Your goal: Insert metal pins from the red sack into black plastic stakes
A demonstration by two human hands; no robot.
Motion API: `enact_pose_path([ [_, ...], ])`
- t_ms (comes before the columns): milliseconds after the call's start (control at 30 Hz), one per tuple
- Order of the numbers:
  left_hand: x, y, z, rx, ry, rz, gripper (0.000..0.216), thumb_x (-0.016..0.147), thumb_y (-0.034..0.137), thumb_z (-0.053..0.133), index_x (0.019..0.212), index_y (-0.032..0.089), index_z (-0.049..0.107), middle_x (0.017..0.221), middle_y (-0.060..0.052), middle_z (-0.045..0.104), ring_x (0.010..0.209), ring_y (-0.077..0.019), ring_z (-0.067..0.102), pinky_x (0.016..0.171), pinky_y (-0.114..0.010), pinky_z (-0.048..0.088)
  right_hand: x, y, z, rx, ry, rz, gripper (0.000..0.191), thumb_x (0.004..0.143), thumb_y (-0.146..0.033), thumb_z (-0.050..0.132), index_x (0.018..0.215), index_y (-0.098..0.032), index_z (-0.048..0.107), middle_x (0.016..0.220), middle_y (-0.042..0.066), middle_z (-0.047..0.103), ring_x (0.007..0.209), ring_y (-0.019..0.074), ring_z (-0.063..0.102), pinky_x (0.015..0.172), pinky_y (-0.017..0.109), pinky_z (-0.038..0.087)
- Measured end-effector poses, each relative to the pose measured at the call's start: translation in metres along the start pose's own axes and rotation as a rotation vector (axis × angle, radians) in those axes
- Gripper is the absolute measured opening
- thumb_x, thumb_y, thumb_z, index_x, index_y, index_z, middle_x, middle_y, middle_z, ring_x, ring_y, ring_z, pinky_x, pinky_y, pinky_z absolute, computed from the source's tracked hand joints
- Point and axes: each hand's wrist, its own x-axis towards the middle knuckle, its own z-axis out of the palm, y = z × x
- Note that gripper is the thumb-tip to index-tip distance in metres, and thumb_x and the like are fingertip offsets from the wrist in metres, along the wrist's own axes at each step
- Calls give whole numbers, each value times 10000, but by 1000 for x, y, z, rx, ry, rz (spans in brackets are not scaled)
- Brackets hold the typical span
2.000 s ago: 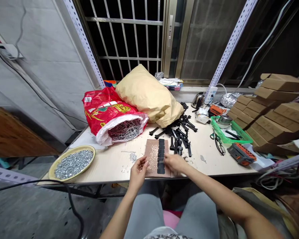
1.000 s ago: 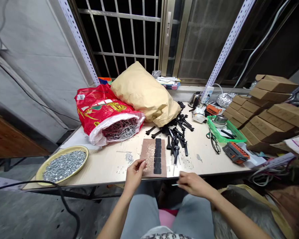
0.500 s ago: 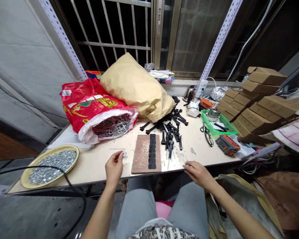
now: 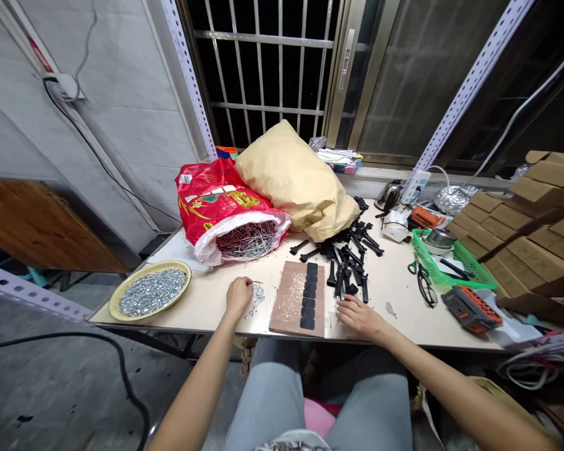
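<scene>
My left hand (image 4: 239,295) rests on the table with fingers curled, its fingertips pinched at a small heap of tiny metal parts (image 4: 257,294) and a thin pin. My right hand (image 4: 357,316) lies near the front edge, fingers bent, touching the near end of a pile of black plastic pieces (image 4: 348,263). Between both hands sits a brown board (image 4: 291,300) with a column of black pads (image 4: 309,295) and a sprinkle of small metal bits.
A yellow plate of metal nuts (image 4: 151,292) sits at front left. A red bag of nails (image 4: 225,216) and a tan sack (image 4: 296,178) lie behind. At right are a green basket (image 4: 444,254), scissors (image 4: 423,282), an orange-black connector (image 4: 470,309) and stacked cardboard boxes (image 4: 521,238).
My left hand moved from the brown board's left edge to the heap of metal parts. My right hand drew back to the table edge, then came forward to the black pieces.
</scene>
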Motion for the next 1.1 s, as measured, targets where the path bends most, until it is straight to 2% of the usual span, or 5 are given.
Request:
enact_pose_path([
  [233,7,6,10,-22,10,-14,78,630,156,560,558,155,592,683,-141,649,735,-284,621,646,-329,415,5,3,-17,49,43,171,334,884,-71,266,990,-192,559,881,71,605,874,164,526,937,432,321],
  [433,-5,13,5,-106,80,-11,81,670,171,501,602,159,543,685,-112,637,729,-256,626,658,-331,436,36,-10,-26,141,103,436,319,915,-146,256,1054,-166,542,842,82,589,754,159,527,666,272,403],
  [633,-43,69,5,-1022,-67,-100,274,618,300,636,785,146,483,616,-3,608,599,-162,631,641,-308,499,99,-39,-41,380,139,634,211,924,-267,325,923,-197,524,859,36,592,771,137,559,664,226,399],
  [733,-60,93,7,-1213,-89,-126,375,605,292,674,874,146,457,640,1,629,608,-142,635,684,-319,505,120,-49,-42,314,94,681,207,917,-282,345,879,-200,530,856,31,581,732,132,561,586,212,365],
  [1100,-81,115,16,-1174,144,-38,279,697,305,623,901,158,501,709,-14,638,676,-122,621,730,-284,479,121,-60,-42,167,29,791,182,913,-248,367,834,-198,523,814,14,571,720,124,560,547,221,301],
])
